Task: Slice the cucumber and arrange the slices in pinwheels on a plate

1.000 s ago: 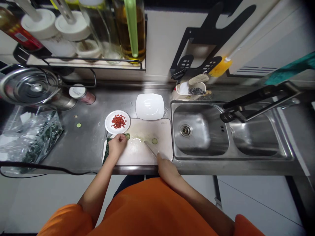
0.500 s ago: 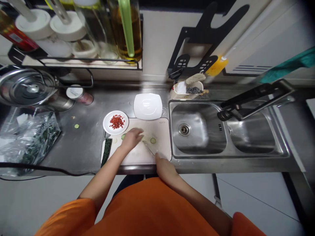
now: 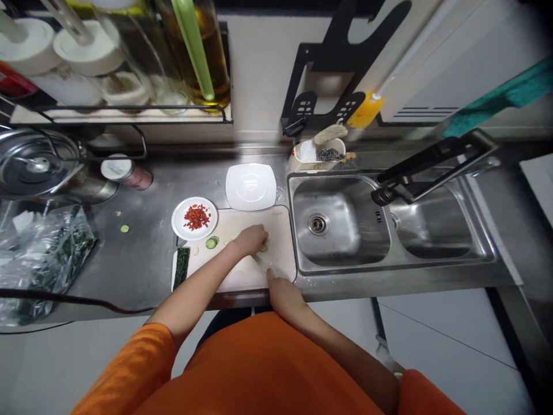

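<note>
On the white cutting board (image 3: pixel 235 279), my left hand (image 3: pixel 251 240) has its fingers pinched down on a cucumber slice (image 3: pixel 263 248), which they partly cover. My right hand (image 3: pixel 286 295) is wrapped round a knife (image 3: pixel 259 264) at the board's front edge, the thin blade pointing up and left toward my left hand. Several cut cucumber slices (image 3: pixel 211 242) lie together left of my left wrist. A dark green cucumber piece (image 3: pixel 181 268) rests along the board's left edge.
A small white plate of red berries (image 3: pixel 176 221) overlaps the board's upper left corner. Behind the board stands a white dish (image 3: pixel 250 187). To the right is a double sink (image 3: pixel 337 262) with a black faucet (image 3: pixel 425 167). A plastic bag of greens (image 3: pixel 56 248) lies far left.
My left hand has moved right, from the middle of the board onto the lone cucumber slice, uncovering the slices at left. My right hand stays on the knife. The view has shifted slightly.
</note>
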`<action>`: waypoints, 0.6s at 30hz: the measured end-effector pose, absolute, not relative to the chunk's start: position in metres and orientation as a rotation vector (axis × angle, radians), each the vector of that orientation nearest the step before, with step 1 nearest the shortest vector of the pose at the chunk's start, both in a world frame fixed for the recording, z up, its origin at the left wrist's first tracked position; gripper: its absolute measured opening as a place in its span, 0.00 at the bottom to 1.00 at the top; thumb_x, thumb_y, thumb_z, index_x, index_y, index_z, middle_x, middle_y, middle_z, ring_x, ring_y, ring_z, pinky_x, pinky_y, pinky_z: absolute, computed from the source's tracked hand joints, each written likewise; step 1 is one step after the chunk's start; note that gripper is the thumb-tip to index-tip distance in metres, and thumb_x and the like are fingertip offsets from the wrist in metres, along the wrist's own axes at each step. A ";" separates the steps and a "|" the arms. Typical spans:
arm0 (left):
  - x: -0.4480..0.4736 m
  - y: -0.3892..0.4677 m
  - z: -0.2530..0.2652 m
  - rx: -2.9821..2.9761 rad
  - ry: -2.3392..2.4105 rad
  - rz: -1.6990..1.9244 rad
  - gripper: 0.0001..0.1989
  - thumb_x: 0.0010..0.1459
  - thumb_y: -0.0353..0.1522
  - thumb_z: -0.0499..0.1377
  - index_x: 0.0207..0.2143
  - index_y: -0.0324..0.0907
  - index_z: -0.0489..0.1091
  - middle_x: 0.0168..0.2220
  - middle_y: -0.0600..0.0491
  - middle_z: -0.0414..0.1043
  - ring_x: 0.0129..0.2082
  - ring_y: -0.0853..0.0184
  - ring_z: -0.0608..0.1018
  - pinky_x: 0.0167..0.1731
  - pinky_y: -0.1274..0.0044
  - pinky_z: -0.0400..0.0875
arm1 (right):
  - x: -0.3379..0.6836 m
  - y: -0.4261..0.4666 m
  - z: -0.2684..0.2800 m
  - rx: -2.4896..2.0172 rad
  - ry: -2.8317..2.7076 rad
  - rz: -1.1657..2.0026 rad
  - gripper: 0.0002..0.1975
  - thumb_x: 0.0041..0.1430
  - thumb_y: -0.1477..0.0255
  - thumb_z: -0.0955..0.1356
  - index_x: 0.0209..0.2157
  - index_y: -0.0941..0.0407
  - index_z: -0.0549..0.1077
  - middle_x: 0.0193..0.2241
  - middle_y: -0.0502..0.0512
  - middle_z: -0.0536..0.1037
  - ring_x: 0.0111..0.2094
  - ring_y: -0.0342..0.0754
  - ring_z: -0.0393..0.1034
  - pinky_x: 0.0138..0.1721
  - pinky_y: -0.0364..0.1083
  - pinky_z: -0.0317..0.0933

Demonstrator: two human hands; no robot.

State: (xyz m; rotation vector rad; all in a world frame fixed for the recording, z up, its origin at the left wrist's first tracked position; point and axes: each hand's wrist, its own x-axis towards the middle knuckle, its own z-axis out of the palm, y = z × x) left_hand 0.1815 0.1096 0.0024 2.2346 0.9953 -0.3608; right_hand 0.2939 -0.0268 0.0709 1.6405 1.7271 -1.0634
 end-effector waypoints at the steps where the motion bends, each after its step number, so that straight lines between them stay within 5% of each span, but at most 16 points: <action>1: 0.181 0.109 0.002 2.225 0.999 -0.348 0.08 0.48 0.26 0.56 0.31 0.41 0.73 0.37 0.47 0.69 0.35 0.63 0.73 0.30 0.76 0.64 | 0.294 -0.026 0.072 1.643 1.724 -1.064 0.24 0.60 0.84 0.53 0.58 0.61 0.55 0.40 0.68 0.76 0.44 0.55 0.72 0.40 0.50 0.65; 18: 0.158 0.106 0.000 1.985 1.134 -0.124 0.08 0.47 0.26 0.56 0.30 0.42 0.73 0.29 0.53 0.73 0.28 0.68 0.72 0.28 0.78 0.62 | 0.298 -0.025 0.070 1.630 1.735 -1.034 0.25 0.60 0.84 0.52 0.58 0.61 0.56 0.40 0.67 0.76 0.43 0.54 0.72 0.38 0.48 0.64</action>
